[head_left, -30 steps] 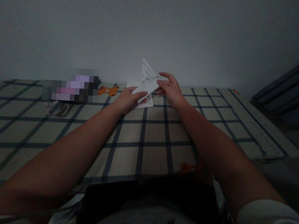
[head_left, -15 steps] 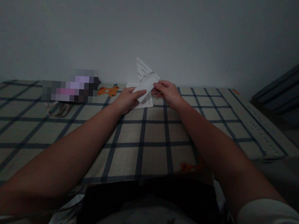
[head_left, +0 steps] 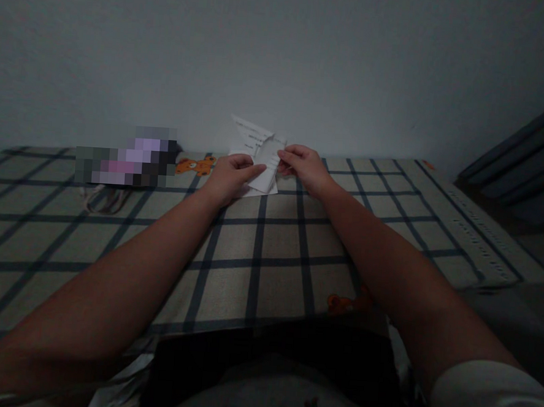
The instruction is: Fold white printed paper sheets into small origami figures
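1. Folded paper (head_left: 265,177): between the two hands, over the far part of the cloth, near the wall; white, printed, one corner flap jutting up and left; more white paper (head_left: 273,189) shows beneath it (can't tell if separate or joined).
2. Left hand (head_left: 230,177): nearly closed, thumb on top of the folded paper, fingers mostly hidden; right hand (head_left: 305,169): thumb and fingertips pinched on its right edge, little gap.
3. Handling, my read: very light, limp in single layers, stiffer along folds; low slip risk, but it should crease or tear easily; best hold is flat pinches at folded edges, not the loose flap.
4. Surface: checked cloth (head_left: 233,241), bear prints; pixelated object (head_left: 129,161) at left, strap (head_left: 97,200) beside it.
5. Room: dim; plain wall (head_left: 281,56) behind; dark curtain-like fabric (head_left: 528,158) at right.
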The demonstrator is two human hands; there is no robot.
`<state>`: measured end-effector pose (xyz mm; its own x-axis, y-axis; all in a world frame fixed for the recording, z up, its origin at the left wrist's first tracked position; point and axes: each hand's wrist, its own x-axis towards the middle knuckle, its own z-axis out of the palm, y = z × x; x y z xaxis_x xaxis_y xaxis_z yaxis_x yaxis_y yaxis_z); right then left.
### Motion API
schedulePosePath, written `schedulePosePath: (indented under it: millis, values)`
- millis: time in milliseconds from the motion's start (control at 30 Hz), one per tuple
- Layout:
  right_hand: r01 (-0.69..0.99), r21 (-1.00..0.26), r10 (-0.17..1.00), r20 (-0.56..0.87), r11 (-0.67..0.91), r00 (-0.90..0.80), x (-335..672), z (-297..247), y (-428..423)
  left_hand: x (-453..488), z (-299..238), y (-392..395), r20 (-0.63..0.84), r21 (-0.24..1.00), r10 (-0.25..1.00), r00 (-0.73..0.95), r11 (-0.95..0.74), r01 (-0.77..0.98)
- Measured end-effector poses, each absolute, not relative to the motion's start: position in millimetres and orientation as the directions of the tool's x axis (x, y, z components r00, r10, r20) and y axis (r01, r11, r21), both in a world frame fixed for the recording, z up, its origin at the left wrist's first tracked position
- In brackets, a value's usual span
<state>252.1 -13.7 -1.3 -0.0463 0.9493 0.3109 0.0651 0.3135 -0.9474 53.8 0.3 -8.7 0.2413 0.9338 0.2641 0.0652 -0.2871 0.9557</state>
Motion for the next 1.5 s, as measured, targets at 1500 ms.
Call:
schedulePosePath:
  millis: [1500]
  values:
    - [0.178,-0.954,0.952,0.195,0.239,-0.236,247,-3,-18,58,-21,21,0.265,0.953,0.961,0.075,-0.250,-0.170]
